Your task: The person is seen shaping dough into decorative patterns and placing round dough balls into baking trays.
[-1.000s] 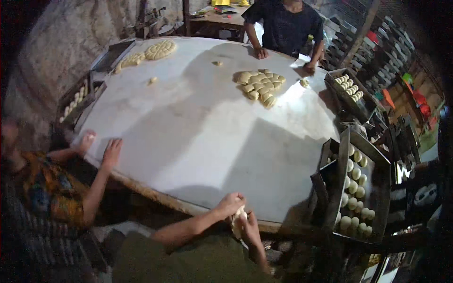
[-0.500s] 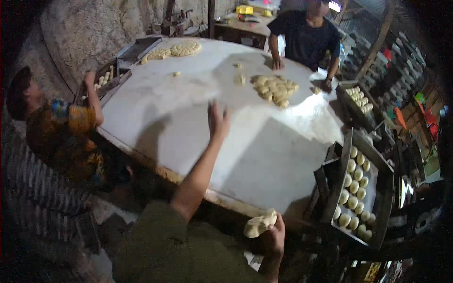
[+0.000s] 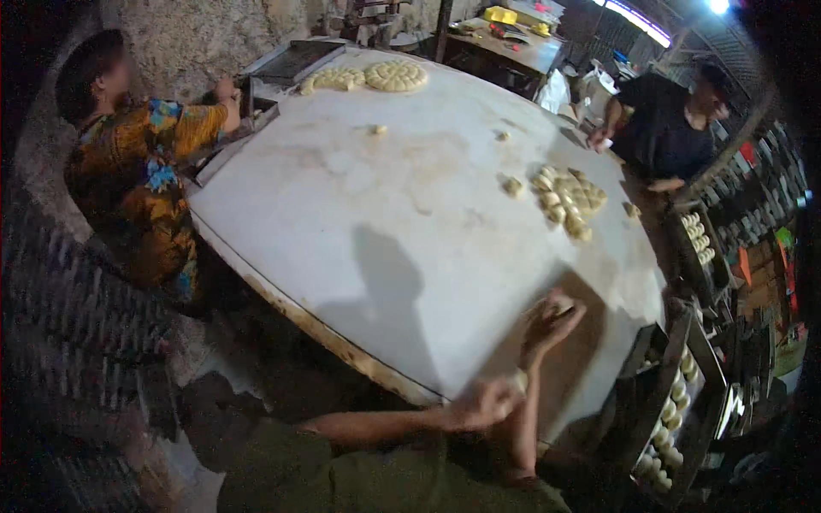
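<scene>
My left hand [image 3: 486, 402], blurred, is closed over the table's front edge, with a small pale dough piece [image 3: 518, 380] at its fingertips. Farther forward, my right hand [image 3: 552, 318] is raised over the white tabletop [image 3: 445, 282], its fingers curled round something pale that is too small and blurred to name. Beyond it lie a cluster of divided dough [image 3: 569, 197] and a few loose pieces [image 3: 513, 186]. At the far left end sit a round of segmented dough [image 3: 395, 75] and a longer segmented mass [image 3: 332, 81].
A person in a patterned shirt [image 3: 154, 197] works by metal trays [image 3: 299, 60] on the left. A person in dark clothes [image 3: 663, 128] leans at the far right. Trays of dough balls [image 3: 671, 427] line the right edge. A wooden side table [image 3: 505, 43] stands behind.
My outstretched left hand has drawn back toward the front edge and closed. My right hand has moved forward, the larger dough lump no longer visible in it. The view has swung, and both people have shifted.
</scene>
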Available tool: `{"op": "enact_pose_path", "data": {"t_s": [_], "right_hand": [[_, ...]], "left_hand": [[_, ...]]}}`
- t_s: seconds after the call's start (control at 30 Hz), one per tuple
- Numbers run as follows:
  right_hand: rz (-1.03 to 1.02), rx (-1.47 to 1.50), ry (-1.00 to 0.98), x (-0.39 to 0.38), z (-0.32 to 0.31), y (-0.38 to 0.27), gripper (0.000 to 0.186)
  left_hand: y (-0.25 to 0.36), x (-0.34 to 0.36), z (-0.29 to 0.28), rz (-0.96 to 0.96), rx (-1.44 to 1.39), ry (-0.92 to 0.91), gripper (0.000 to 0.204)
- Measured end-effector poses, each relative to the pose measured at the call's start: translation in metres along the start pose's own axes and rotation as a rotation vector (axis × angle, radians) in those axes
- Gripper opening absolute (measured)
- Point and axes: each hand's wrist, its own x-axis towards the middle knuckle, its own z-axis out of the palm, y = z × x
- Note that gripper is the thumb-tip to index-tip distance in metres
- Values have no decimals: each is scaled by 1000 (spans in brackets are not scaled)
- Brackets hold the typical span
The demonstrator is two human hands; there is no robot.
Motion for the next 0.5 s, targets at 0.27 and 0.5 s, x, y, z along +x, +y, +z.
{"op": "enact_pose_path", "data": {"t_s": [0.27,0.5], "right_hand": [[308,-26,-564,-51,-40,95,45],[515,-817,-311,-113,-199,204,39]], "left_hand": [[-19,-16,-224,-260,355,-8,29],[-48,52,-326,-179,1029,178,25]]}}
